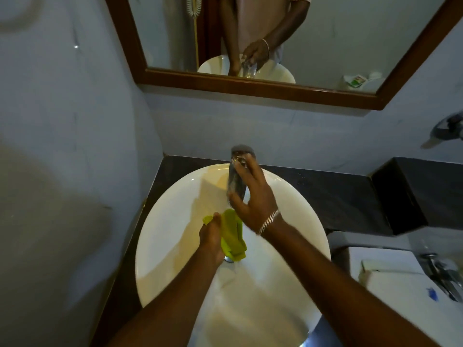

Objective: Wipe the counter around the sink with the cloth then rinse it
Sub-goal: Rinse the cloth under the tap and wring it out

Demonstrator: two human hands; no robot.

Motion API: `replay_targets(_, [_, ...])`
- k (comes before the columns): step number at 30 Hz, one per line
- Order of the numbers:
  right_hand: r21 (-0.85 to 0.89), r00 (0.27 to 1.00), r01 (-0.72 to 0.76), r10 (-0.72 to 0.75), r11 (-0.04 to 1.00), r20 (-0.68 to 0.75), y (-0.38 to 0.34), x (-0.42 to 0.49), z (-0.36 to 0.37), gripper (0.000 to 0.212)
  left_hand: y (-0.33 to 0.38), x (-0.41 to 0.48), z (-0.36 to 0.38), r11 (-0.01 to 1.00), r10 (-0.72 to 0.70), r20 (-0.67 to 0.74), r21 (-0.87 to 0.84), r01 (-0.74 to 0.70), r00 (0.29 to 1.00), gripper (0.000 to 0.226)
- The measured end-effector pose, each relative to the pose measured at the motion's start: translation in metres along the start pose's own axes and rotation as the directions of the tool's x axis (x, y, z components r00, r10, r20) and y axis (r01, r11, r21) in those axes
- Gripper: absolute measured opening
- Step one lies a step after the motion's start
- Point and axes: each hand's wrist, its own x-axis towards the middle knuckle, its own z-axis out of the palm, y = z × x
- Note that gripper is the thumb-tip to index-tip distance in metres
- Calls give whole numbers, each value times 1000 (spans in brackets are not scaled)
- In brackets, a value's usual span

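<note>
A white oval sink [165, 236] sits on a dark counter [333, 196]. My left hand [213, 239] holds a bunched yellow-green cloth [234, 234] over the middle of the basin, below the spout. My right hand [253, 194], with a metal bracelet at the wrist, is wrapped around the chrome faucet [236, 171] at the back of the sink; thumb and fingers grip its body. The drain is partly hidden under the cloth. I cannot tell whether water is running.
A wood-framed mirror [250, 88] hangs on the wall above. A raised dark ledge [400, 194] stands at the right of the counter. A white toilet tank [390, 276] with a small box is at lower right. The left wall stands close to the sink.
</note>
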Motion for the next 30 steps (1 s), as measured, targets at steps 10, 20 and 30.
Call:
replay_targets(10, [497, 621, -782, 539, 376, 569, 19, -88, 56, 79, -4, -55, -12, 936, 39, 209, 336, -109, 977, 68])
replay_targets(20, [394, 388, -918, 267, 30, 882, 45, -90, 27, 10, 19, -100, -31, -183, 161, 620, 783, -594, 768, 73])
replay_targets(30, [231, 215, -953, -97, 196, 972, 22, -97, -18, 24, 21, -119, -40, -705, 170, 984, 156, -692, 48, 87])
